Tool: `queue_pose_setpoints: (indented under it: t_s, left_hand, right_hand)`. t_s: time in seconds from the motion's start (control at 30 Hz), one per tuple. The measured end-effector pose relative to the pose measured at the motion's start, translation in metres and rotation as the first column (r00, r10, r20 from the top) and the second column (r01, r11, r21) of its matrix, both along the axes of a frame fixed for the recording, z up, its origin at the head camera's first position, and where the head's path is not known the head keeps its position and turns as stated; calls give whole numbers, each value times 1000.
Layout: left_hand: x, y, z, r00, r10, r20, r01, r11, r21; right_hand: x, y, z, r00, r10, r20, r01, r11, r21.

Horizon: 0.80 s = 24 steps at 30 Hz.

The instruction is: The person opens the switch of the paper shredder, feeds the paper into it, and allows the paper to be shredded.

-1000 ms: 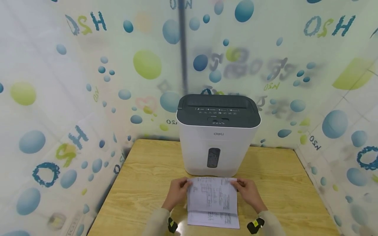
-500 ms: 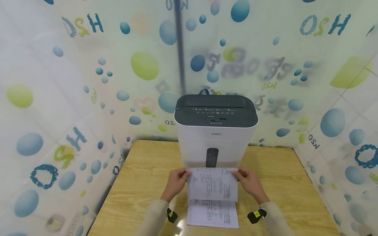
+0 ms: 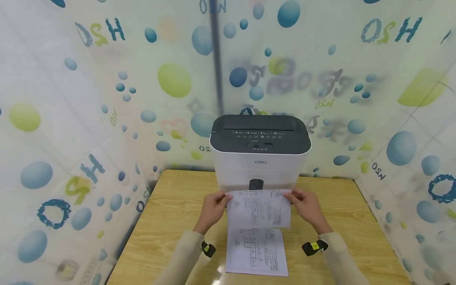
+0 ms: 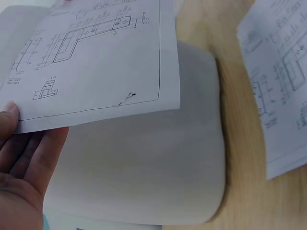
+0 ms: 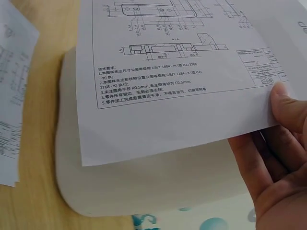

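"Where are we, from your end?"

"My landmark is the white, rounded-box plastic paper shredder with a dark grey top. Just in front of it I see one white, rectangular paper sheet printed with black line drawings, held above the surface. I judge the step in hand to be parting that sheet and bringing it up"

"How is it gripped?"

"By both hands, nearly closed, with only paper between thumb and fingers. The left hand pinches the corner towards the shredder's left side, thumb on top; the right hand pinches the one towards its right. The edge farthest from the shredder hangs free"

"Anything beneath?"

"More white printed paper, on the pale yellow wood-grain worktop, farther out from the shredder. How many sheets, I can't tell"

"So what does the next move call for?"

"If the long, narrow dark slot in the shredder's top is meant, I'd say more height first, then a square, taut leading edge. I'd keep both pinches even, since thin paper could sag or skew. Whether the sheet touches the shredder's front, I can't make out"
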<state>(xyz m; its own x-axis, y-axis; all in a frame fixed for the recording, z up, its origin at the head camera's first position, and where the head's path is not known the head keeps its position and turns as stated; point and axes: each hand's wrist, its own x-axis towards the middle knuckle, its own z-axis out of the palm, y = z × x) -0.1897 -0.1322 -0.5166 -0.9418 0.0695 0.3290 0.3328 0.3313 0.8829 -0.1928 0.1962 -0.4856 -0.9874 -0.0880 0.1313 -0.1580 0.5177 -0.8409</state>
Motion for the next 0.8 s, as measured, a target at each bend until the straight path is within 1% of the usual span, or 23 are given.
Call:
queue_pose_setpoints:
  t_s: [0.07,0.2,0.27,0.43,0.67,0.8]
  left_hand:
    - [-1,2,6,1000,-6,-19,6,1000,18]
    - [-5,4,17,998,3,-55,-2,1000,23]
    - [-7,4,23,998,17,-68,-16,1000,15]
    - [-12,3,38,994,41,-98,-41,999,-1]
    - [-17,2,59,983,68,-171,-76,996,-40]
    - [-18,2,73,981,62,-181,-71,996,-47]
  right_hand:
    - [-2,2,6,1000,8,-29,-8,1000,8]
    - [-3,4,17,998,15,-66,-14,1000,10]
    - [-4,4,23,997,19,-74,-18,1000,13]
    - [-4,4,35,998,10,-61,-8,1000,26]
    - [-6,2,54,991,3,-134,-1,1000,15]
    - [-5,2,67,991,-6,-136,9,1000,24]
